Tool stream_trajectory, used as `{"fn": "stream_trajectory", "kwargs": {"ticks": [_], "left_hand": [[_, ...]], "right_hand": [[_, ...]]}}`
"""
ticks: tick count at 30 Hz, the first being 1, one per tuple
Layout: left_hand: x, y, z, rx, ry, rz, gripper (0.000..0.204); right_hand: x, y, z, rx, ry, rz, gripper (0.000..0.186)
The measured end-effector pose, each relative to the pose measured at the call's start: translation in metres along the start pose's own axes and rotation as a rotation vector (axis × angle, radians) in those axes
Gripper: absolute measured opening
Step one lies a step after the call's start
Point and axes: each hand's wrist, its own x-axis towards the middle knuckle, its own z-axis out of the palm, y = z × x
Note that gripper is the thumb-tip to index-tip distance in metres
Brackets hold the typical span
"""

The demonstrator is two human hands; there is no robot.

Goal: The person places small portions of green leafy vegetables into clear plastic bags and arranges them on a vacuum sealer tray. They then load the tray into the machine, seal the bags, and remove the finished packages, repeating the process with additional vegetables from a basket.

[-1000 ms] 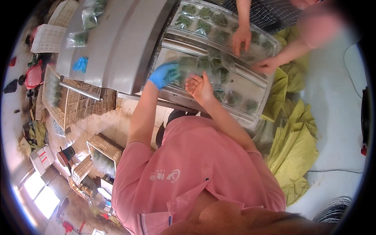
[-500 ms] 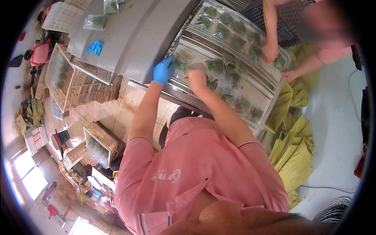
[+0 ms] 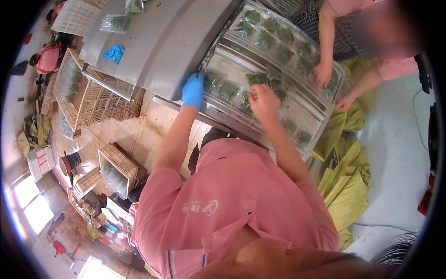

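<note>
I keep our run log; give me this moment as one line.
left hand: blue-gloved, by metal cover | right hand: bare, at bagged greens, grip unclear | co-worker: opposite, near far bags

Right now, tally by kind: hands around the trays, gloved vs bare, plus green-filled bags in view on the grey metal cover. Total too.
Gloved hands: 1 (wearer's left hand)
Bare hands: 3 (wearer's right hand, one co-worker hand, other co-worker hand)
Bags on the grey metal cover: 2 (flat bag, bag at the top edge)
Total: 6

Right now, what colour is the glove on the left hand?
The glove is bright blue, best seen in the head view.
</note>
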Motion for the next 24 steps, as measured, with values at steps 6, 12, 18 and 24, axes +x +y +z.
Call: {"fn": "stream_trajectory", "kwargs": {"ticks": [6,12,18,24], "left_hand": [[-0.047,0.031,-0.057,0.156,-0.296,0.256,0.032],[-0.062,0.007,-0.033,-0.105,-0.093,0.353,0.028],[-0.075,0.005,-0.039,-0.164,-0.071,0.274,0.029],[-0.063,0.009,-0.031,-0.089,-0.078,0.321,0.027]], "right_hand": [[-0.007,0.043,-0.018,-0.256,0.044,-0.061,0.016],[0.013,0.042,-0.010,-0.200,0.159,-0.153,0.008],[0.039,0.013,-0.028,-0.012,0.075,-0.027,0.011],[0.052,-0.009,-0.040,0.164,0.007,0.011,0.016]]}}
